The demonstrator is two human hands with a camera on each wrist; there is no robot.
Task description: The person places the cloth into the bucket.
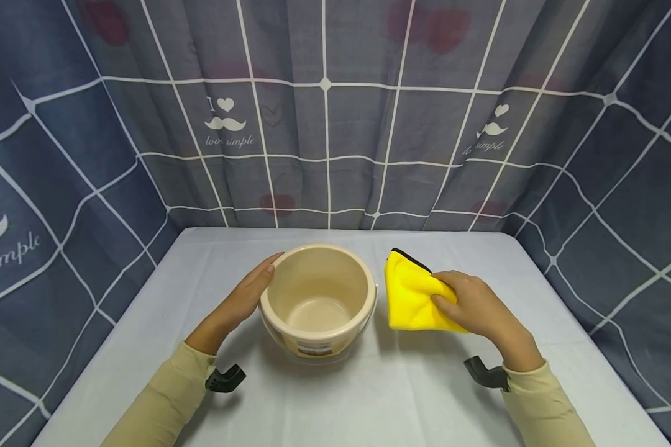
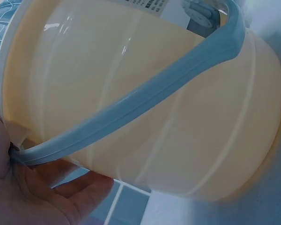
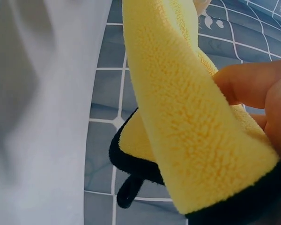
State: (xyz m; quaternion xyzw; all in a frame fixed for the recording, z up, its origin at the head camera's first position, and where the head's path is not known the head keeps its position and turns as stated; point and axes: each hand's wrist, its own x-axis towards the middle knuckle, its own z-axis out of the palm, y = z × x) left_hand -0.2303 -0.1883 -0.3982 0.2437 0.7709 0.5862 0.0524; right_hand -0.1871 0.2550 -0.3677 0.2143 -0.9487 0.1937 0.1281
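Note:
A cream plastic bucket (image 1: 317, 292) stands on the table, its mouth facing up and its inside bare. My left hand (image 1: 250, 287) grips its left side by the rim, thumb at the edge and fingers along the outer wall. Across the bucket's wall slants its handle (image 2: 131, 103) in the left wrist view. To the right of the bucket, my right hand (image 1: 475, 305) pinches a folded yellow towel (image 1: 416, 295) between thumb and fingers. The towel (image 3: 187, 122) is fluffy, with black edging and a small black loop (image 3: 129, 191) at one corner.
A white cloth covers the table (image 1: 335, 410). Dark grey-blue curtains (image 1: 291, 124) with white grid lines enclose the back and both sides. Black curved pieces stick out at the left wrist (image 1: 225, 379) and the right wrist (image 1: 485, 372).

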